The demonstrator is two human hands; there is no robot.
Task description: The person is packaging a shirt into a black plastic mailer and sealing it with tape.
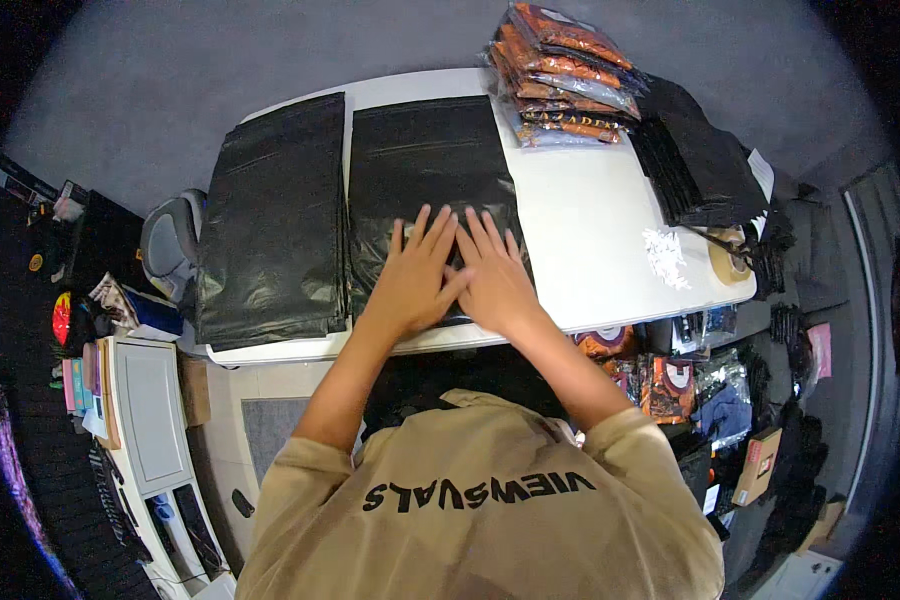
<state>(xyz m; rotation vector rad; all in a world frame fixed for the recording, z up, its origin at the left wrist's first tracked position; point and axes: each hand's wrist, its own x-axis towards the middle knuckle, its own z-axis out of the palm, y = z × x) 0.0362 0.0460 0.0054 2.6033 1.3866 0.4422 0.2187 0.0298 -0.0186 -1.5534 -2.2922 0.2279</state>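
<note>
Both hands press flat on a black plastic mailing bag [425, 150] in the middle of the white table. My left hand [415, 280] lies with its fingers stretched out and pointing away from me. Close beside it, my right hand [497, 285] rests the same way, the thumbs meeting or overlapping. Neither hand grips anything. The palms hide part of the bag's near end. To the left lies a stack of similar black plastic bags [275, 220], its layered edge showing along the side nearest the middle bag.
Orange printed garments in clear bags [565, 80] are piled at the table's far edge. Right of them lies a stack of black bags [695, 150]. Small white scraps [667, 258] and a roll of tape [732, 262] sit near the right end. A grey chair [170, 245] stands left of the table.
</note>
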